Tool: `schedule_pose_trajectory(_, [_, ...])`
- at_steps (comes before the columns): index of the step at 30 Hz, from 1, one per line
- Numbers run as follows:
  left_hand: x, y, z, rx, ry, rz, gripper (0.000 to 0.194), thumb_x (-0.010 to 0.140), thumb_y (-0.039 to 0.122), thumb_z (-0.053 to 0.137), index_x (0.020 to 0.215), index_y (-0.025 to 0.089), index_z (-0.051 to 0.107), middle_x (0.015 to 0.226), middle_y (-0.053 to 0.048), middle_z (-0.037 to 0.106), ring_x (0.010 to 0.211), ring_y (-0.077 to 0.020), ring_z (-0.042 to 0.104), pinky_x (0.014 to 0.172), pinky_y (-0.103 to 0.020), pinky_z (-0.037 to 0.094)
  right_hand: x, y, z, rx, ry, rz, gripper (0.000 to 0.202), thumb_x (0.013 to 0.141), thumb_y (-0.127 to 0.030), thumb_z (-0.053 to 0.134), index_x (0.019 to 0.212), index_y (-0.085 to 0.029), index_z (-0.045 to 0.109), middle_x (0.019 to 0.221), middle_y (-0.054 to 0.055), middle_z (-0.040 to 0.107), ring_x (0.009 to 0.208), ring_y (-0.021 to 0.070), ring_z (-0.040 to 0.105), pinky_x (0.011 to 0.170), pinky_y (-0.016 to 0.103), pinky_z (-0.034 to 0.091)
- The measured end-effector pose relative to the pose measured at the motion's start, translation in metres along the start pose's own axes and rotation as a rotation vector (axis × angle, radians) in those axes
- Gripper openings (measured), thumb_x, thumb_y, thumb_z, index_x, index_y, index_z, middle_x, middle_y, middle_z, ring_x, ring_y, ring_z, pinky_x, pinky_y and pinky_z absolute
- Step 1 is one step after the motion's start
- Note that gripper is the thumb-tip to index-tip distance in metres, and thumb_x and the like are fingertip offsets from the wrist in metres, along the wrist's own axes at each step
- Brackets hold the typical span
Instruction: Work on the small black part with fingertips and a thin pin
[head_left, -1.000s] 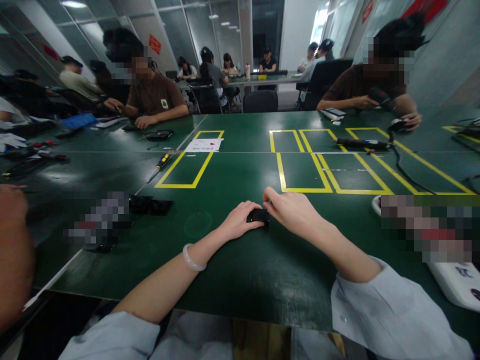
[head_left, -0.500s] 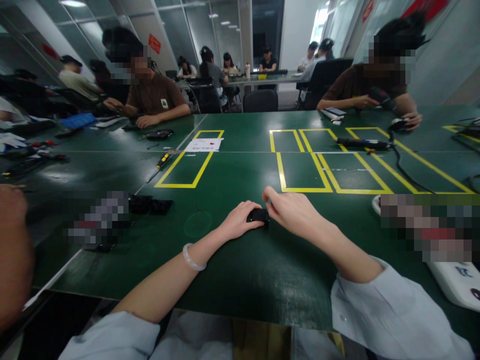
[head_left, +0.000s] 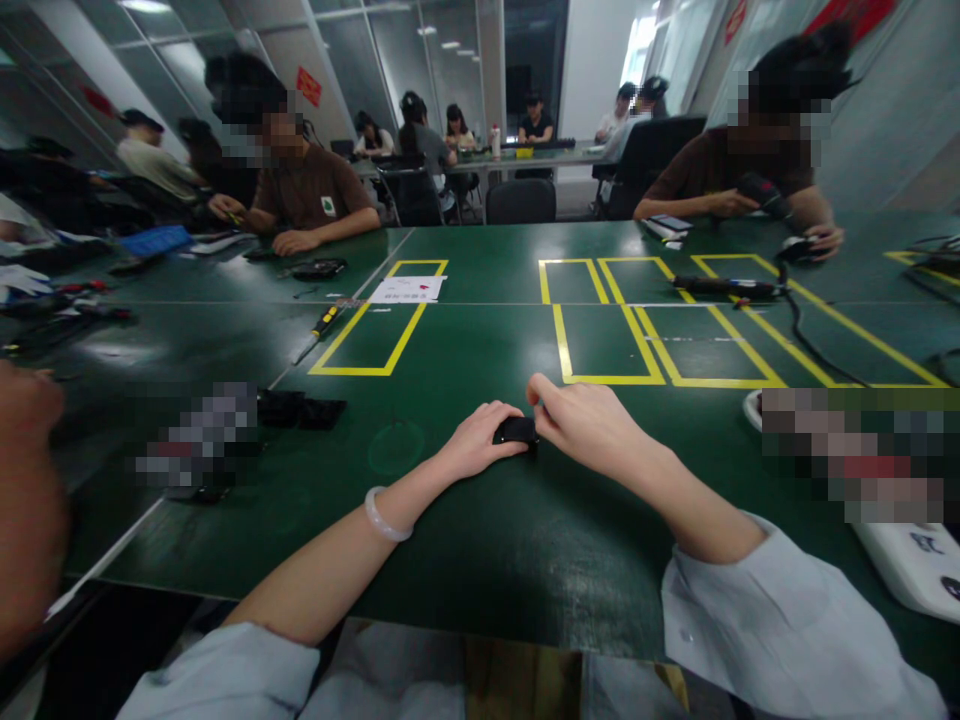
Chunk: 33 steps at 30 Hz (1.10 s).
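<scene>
My left hand holds a small black object, thumb along its near side and fingers along its far side. The object is at the near middle of the green table, between my two hands. My right hand is at the object's right end, fingers curled inward; I cannot tell whether the fingertips pinch anything. A pale bracelet encircles my left wrist.

Left of my left hand lie flat black pieces. Farther off, also to the left, a yellow-and-black screwdriver lies beside a rectangle of yellow tape. A white printed sheet lies across that rectangle. More taped rectangles are marked at far right, where a black cylindrical tool lies across the tape lines. At near right is a white case, partly masked by pixelation.

At the far edge, one co-worker sits left; another, at right, holds a dark handheld tool.
</scene>
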<state>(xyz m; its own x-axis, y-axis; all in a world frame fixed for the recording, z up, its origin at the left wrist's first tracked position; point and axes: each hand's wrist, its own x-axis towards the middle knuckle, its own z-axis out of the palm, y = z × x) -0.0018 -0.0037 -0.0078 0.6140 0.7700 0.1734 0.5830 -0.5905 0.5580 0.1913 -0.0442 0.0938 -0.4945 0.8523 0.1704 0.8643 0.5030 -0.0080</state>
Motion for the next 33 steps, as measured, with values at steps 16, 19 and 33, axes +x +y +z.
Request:
schedule_pose_trajectory(16, [0.0003, 0.0012, -0.0008, 0.002, -0.003, -0.023, 0.037, 0.080, 0.046, 0.063, 0.108, 0.023, 0.056, 0.102, -0.004, 0.057, 0.097, -0.0239, 0.053, 0.086, -0.036, 0.042, 0.0020, 0.0006, 0.0009, -0.049, -0.033, 0.052, 0.026, 0.096, -0.036, 0.032, 0.098, -0.020, 0.053, 0.072, 0.004, 0.068, 0.065, 0.0190, 0.065, 0.051, 0.026, 0.019])
schedule_pose_trajectory(19, [0.0001, 0.0018, -0.0012, -0.005, 0.000, -0.018, 0.037, 0.080, 0.046, 0.063, 0.110, 0.024, 0.056, 0.105, -0.004, 0.057, 0.098, -0.0238, 0.053, 0.087, -0.036, 0.042, 0.0010, 0.0000, 0.0007, -0.014, -0.012, 0.040, 0.020, 0.094, -0.029, 0.033, 0.101, -0.020, 0.050, 0.072, 0.002, 0.068, 0.061, 0.0170, 0.063, 0.050, 0.026, 0.019])
schedule_pose_trajectory(33, [0.0007, 0.0002, 0.0003, 0.000, 0.008, -0.012, 0.037, 0.080, 0.045, 0.063, 0.110, 0.024, 0.056, 0.104, -0.004, 0.057, 0.097, -0.0236, 0.053, 0.087, -0.036, 0.042, 0.0018, 0.0014, -0.0010, 0.005, -0.058, 0.030, 0.022, 0.095, -0.032, 0.033, 0.105, -0.020, 0.048, 0.076, 0.003, 0.069, 0.064, 0.0172, 0.063, 0.051, 0.026, 0.021])
